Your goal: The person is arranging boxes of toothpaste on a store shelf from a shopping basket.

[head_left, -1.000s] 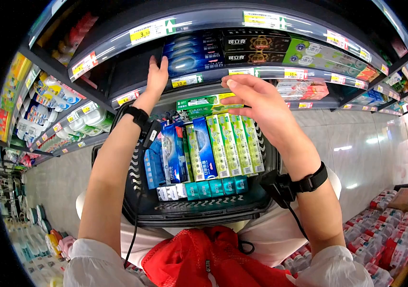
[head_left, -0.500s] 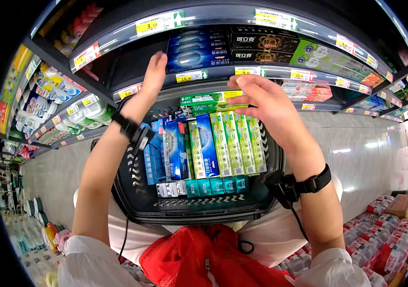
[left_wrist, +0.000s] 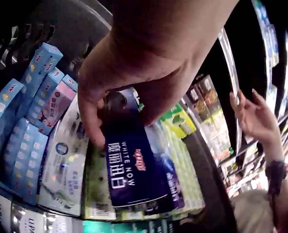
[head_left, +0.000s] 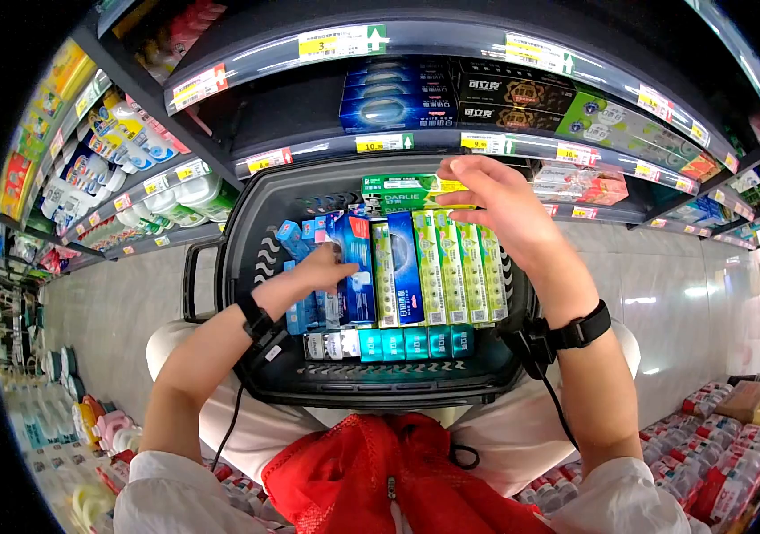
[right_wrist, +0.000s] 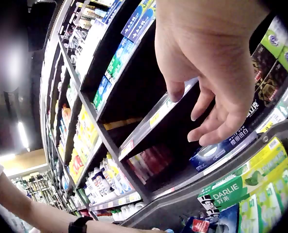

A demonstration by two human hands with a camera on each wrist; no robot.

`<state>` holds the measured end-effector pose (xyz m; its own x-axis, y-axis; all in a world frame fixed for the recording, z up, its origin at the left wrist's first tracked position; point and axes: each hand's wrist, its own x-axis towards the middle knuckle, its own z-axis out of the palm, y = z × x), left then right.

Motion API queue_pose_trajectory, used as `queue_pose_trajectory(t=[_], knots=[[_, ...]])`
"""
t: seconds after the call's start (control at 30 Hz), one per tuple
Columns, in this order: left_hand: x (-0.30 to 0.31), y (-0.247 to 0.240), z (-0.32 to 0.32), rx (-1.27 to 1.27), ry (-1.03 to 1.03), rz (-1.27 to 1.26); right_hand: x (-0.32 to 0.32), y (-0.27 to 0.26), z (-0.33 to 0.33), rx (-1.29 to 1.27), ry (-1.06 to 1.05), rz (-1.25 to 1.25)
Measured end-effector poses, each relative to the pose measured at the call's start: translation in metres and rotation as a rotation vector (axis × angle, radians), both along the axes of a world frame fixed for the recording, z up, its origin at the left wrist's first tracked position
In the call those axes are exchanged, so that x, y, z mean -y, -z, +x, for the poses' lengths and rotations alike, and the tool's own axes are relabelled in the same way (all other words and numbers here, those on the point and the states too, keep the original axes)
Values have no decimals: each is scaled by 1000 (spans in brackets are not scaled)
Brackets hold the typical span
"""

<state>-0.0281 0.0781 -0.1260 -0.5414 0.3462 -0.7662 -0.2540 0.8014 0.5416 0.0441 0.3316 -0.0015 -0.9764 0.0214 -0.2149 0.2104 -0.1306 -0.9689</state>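
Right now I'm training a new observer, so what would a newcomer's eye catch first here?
Probably the red cloth, bright at the head view's bottom centre, below the dark basket. Next come the left hand, gripping a blue box inside the basket, and the empty right hand, seen over its far right corner.

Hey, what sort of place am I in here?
Most likely a supermarket or shop aisle: price tags run along the shelf edges, matching blue boxes sit stacked behind them, and a black basket holds toothpaste boxes.
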Motion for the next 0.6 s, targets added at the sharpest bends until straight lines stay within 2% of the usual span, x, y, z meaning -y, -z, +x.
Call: queue_pose_trajectory(t=[0.03,0.1,0.17,0.2,0.23,0.3,0.33,0.37,0.43,0.47,0.5,0.57,0.6], knots=[[1,-18,5,-4,-3,2,1,0,-1,-4,-3,2],[3,-47,17,35,-255,299,2,1,-1,16,1,21],[12,-57,11,87,-312,449,2,5,-2,15,-5,17],[15,-62,11,198,-405,619,4,7,-3,14,-16,16],[16,-78,12,282,-426,635,6,9,-4,17,-15,12],[21,-87,8,277,-486,785,12,12,-6,67,-9,24],[18,-90,10,284,-421,1036,15,14,-6,68,-29,34],[17,-81,5,409,-420,1181,20,14,-5,75,-29,37],[14,-69,4,608,-373,1341,31,12,0,145,-52,33],[13,-65,5,621,-372,1341,36,13,0,125,-79,36],[13,-57,9,743,-401,1392,40,15,1,128,-83,36],[12,-55,10,729,-186,1320,49,20,1,13,-56,51],[11,-56,12,791,-192,1276,45,26,-4,-14,-148,33]])
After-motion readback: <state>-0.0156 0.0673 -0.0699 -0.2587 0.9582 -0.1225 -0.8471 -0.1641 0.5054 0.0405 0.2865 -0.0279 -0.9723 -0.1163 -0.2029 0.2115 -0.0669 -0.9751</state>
